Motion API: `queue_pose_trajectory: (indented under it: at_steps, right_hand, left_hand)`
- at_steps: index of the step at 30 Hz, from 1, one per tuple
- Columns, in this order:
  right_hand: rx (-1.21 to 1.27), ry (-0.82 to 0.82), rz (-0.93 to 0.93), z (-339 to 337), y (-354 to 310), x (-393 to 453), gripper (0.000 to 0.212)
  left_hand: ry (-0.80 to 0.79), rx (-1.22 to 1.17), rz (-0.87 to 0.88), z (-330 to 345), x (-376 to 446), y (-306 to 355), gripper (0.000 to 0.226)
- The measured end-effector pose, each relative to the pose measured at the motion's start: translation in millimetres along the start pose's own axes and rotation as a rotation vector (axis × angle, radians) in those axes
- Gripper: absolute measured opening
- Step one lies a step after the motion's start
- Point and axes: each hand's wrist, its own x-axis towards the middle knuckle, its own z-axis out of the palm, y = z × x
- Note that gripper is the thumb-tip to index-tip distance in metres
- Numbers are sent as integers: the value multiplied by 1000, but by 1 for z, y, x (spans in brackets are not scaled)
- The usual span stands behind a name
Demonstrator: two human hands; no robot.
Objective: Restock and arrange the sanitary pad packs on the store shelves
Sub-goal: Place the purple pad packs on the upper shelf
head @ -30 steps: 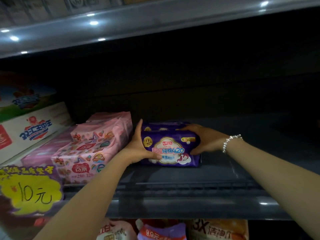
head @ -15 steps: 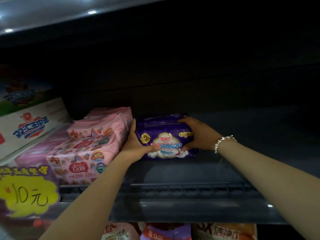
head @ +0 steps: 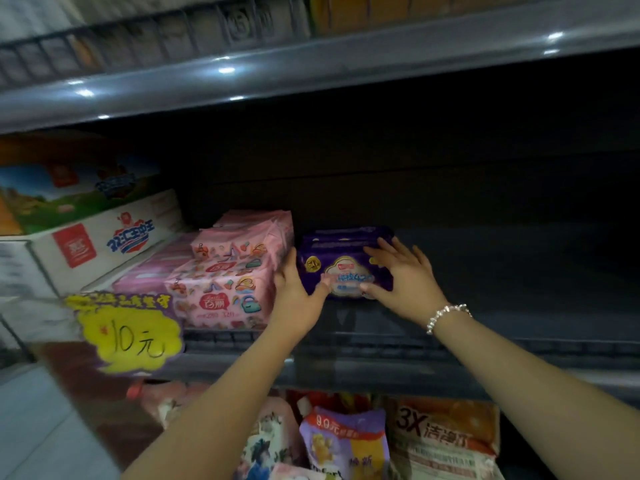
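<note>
A purple sanitary pad pack [head: 341, 263] lies on the dark shelf [head: 502, 344], right beside a stack of pink patterned pad packs [head: 232, 275]. My left hand [head: 298, 296] clasps its left end, fingers between it and the pink stack, thumb across the front. My right hand [head: 407, 277], with a bead bracelet at the wrist, lies spread over the pack's right front, fingers on top and thumb along the lower edge. The pack's right end is hidden by that hand.
White and coloured cartons [head: 104, 237] stand at the left. A yellow price sign [head: 133, 336] hangs from the shelf front. The shelf above [head: 311, 60] overhangs. Right of the purple pack the shelf is dark and bare. Bagged goods [head: 446, 441] fill the shelf below.
The purple pack has slid back and left, up against the pink stack. My right hand has shifted from the pack's right end onto its front with fingers spread.
</note>
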Motion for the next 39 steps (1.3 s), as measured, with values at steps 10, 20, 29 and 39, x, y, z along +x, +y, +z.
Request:
queue_pose_trajectory:
  at_steps: [10, 20, 29, 39]
  right_hand:
    - [353, 95, -94, 65, -137, -113, 48]
    - [483, -396, -24, 192, -224, -172, 35]
    - [339, -679, 3, 299, -245, -175, 39]
    - [96, -956, 74, 388, -249, -130, 63]
  left_hand:
    - [284, -128, -9, -80, -143, -46, 26]
    - [470, -251, -466, -96, -233, -196, 14]
    - [705, -205, -839, -78, -264, -320, 29]
    - [696, -687, -1156, -46, -264, -370, 99]
